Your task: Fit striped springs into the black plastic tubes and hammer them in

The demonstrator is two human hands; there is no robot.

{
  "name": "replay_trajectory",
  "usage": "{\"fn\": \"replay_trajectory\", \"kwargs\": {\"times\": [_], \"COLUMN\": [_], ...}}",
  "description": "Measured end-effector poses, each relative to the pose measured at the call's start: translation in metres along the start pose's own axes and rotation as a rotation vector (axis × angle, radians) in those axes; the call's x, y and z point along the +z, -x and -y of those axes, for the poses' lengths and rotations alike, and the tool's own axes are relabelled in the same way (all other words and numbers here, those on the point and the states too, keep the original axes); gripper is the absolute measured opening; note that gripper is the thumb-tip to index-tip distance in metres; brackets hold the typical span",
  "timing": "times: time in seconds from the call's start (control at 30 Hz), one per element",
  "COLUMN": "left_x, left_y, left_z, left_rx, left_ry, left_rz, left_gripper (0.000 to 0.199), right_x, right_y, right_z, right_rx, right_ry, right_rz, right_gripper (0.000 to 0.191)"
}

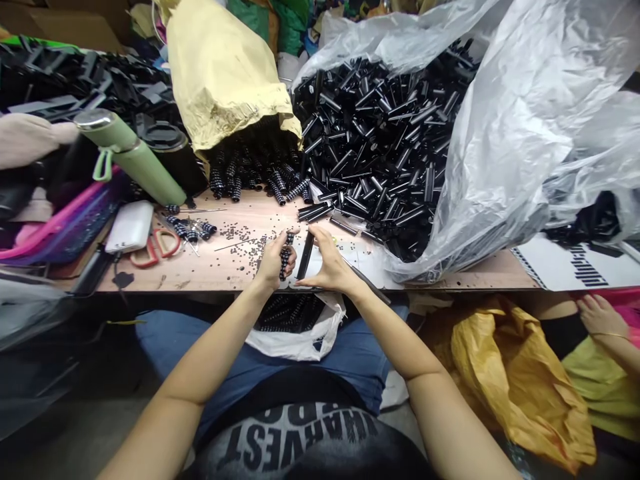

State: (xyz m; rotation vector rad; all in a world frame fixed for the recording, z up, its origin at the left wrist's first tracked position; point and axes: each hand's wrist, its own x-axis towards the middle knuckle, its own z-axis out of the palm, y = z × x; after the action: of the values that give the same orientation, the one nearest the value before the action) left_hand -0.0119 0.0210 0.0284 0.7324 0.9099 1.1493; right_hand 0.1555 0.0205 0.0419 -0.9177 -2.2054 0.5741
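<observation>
Your left hand (273, 263) has its fingers curled round a slim black ribbed piece (285, 259), ringed with pale dots. At twelve o'clock, over the bench (445, 283), a glossy, straight black tube (305, 255) spans the gap between your right hand's (326, 262) spread fingers and thumb; you can't tell whether they pinch it. Matching tubes (385, 153) heap at one o'clock.
</observation>
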Motion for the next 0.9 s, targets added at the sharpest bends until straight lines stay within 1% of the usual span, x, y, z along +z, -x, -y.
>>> {"fn": "replay_trajectory", "kwargs": {"times": [0.17,0.27,0.3,0.4,0.5,0.6,0.67,0.7,0.73,0.83,0.87,0.9], "left_x": [0.010,0.017,0.020,0.023,0.023,0.019,0.015,0.013,0.011,0.005,0.002,-0.002], "left_y": [0.002,0.007,0.009,0.012,0.009,0.002,0.000,0.000,0.001,0.006,0.007,0.007], "left_z": [0.008,0.006,0.004,-0.003,-0.004,0.003,0.013,0.019,0.026,0.047,0.054,0.059], "left_rx": [0.017,-0.043,-0.063,-0.132,-0.219,-0.279,-0.275,-0.224,-0.127,0.287,0.395,0.469], "left_ry": [0.096,0.149,0.145,0.076,0.005,-0.024,-0.116,-0.216,-0.361,-0.982,-1.188,-1.363], "left_rz": [-0.171,-0.148,-0.144,-0.182,-0.222,-0.243,-0.211,-0.190,-0.172,-0.134,-0.113,-0.075], "left_gripper": [0.032,0.031,0.030,0.022,0.017,0.019,0.024,0.027,0.029,0.037,0.040,0.042], "right_x": [0.001,0.006,0.007,0.012,0.017,0.022,0.028,0.032,0.036,0.050,0.052,0.052], "right_y": [0.000,0.001,0.002,0.006,0.008,0.010,0.012,0.014,0.015,0.023,0.027,0.031], "right_z": [0.009,0.009,0.008,0.006,0.004,0.001,-0.003,-0.006,-0.008,-0.015,-0.017,-0.018], "right_rx": [-0.068,-0.066,-0.053,0.018,0.109,0.175,0.198,0.203,0.209,0.249,0.268,0.291], "right_ry": [-0.052,-0.066,-0.069,-0.088,-0.122,-0.115,-0.080,-0.055,-0.026,0.099,0.147,0.202], "right_rz": [0.064,0.077,0.078,0.079,0.087,0.096,0.092,0.089,0.079,0.027,0.018,0.016], "right_gripper": [0.115,0.111,0.110,0.111,0.110,0.110,0.108,0.107,0.105,0.091,0.086,0.082]}}
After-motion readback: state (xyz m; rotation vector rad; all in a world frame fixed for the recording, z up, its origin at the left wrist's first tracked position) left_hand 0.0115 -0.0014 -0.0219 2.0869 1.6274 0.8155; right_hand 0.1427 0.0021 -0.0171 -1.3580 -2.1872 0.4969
